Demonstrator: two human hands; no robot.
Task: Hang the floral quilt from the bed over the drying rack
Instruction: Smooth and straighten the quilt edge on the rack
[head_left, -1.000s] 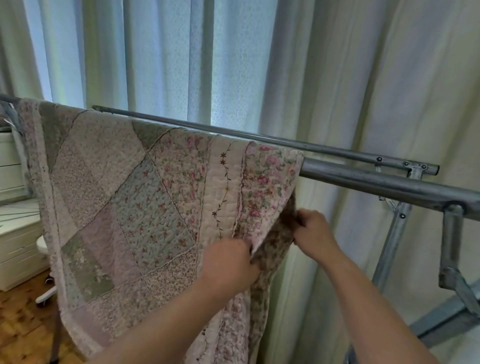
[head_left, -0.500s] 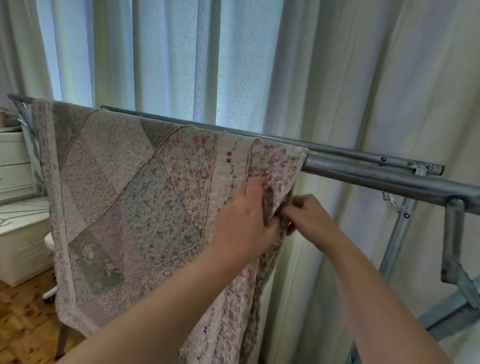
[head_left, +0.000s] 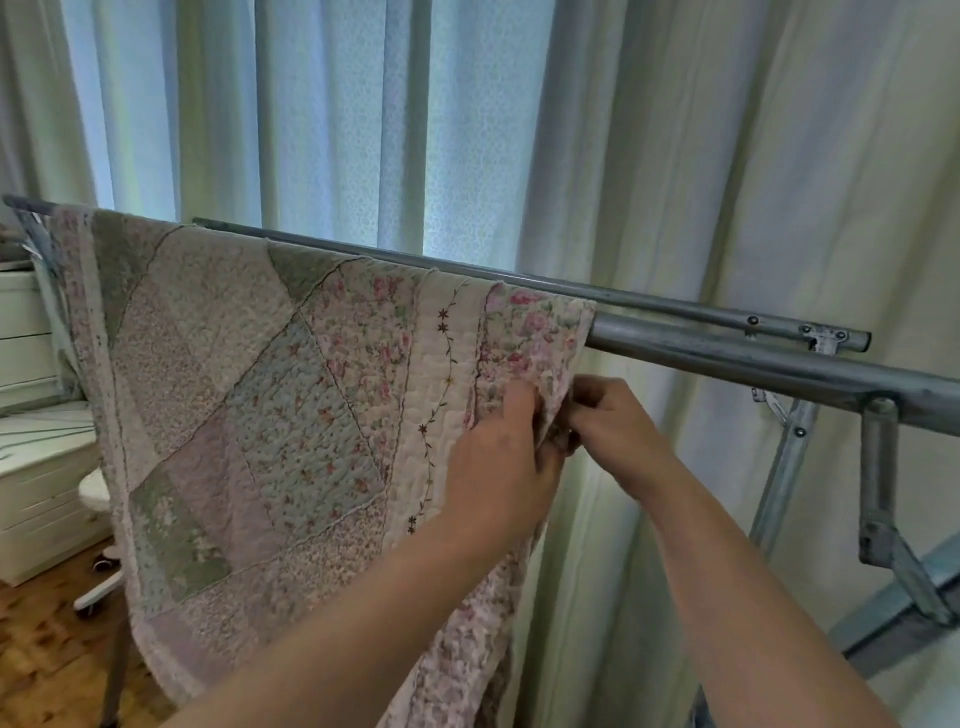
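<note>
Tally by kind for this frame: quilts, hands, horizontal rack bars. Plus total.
floral quilt: 1
hands: 2 (left hand, right hand)
horizontal rack bars: 2 (thick bar, thin bar)
Total: 5

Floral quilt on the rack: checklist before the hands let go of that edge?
1. Drape: pastel floral patchwork quilt lies over the thick grey metal drying-rack bar: ok.
2. Grip: left hand grips the quilt's right edge: ok.
3. Grip: right hand pinches the same edge: ok.
4. Edge lying flat: not ok, bunched between the hands.
5. Bare bar to the right for spreading: ok.
6. Length hanging behind the bar: cannot tell.
</note>
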